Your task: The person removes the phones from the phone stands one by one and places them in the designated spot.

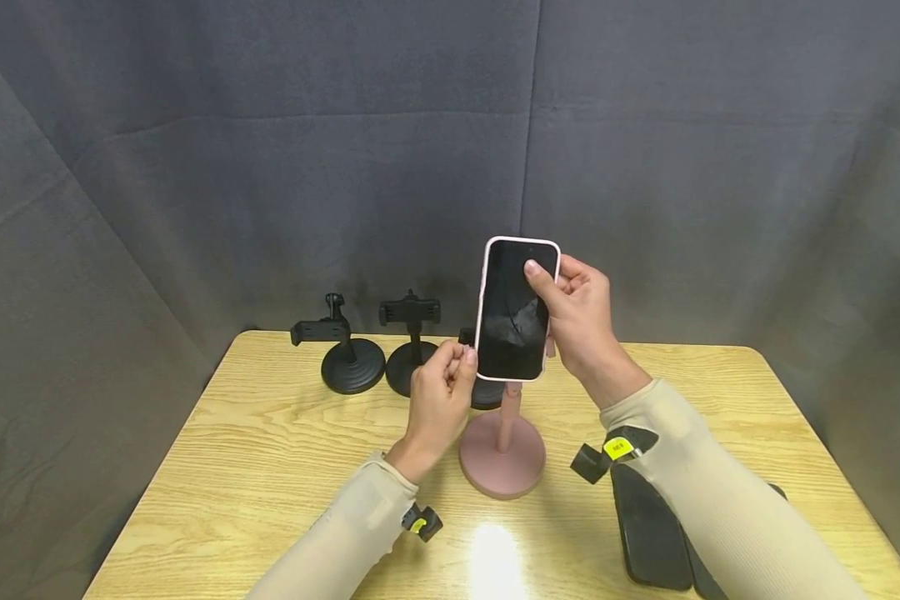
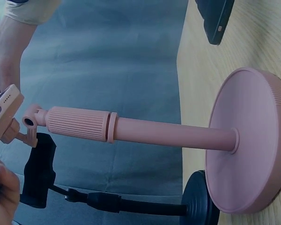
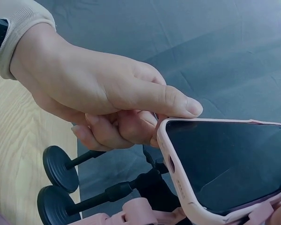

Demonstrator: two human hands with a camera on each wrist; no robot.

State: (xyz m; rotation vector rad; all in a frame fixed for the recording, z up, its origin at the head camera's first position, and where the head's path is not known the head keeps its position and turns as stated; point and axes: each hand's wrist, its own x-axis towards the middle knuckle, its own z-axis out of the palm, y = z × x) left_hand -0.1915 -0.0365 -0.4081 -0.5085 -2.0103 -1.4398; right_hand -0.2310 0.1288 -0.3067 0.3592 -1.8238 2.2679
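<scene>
A smartphone [image 1: 506, 337] in a pale pink case stands upright, dark screen facing me, at the top of a pink phone stand [image 1: 502, 458]. My right hand [image 1: 583, 312] grips its right side, thumb on the screen and fingers behind. At the lower left corner, my left hand [image 1: 438, 396] pinches the phone's edge between thumb and curled fingers; the right wrist view shows this left hand [image 3: 98, 86] beside the phone's bottom end [image 3: 173, 173]. A pink clamp piece [image 3: 261, 213] shows at the opposite edge. In the left wrist view, the stand's ribbed collar [image 2: 79, 123] sits below the phone.
Black phone stands with round bases line the table's back left; one stand [image 1: 352, 367] is leftmost, another stand [image 1: 411, 312] beside it, and a third is mostly hidden behind the phone. Black phones [image 1: 656, 542] lie under my right forearm. A grey curtain [image 1: 307, 167] hangs behind the wooden table [image 1: 247, 467].
</scene>
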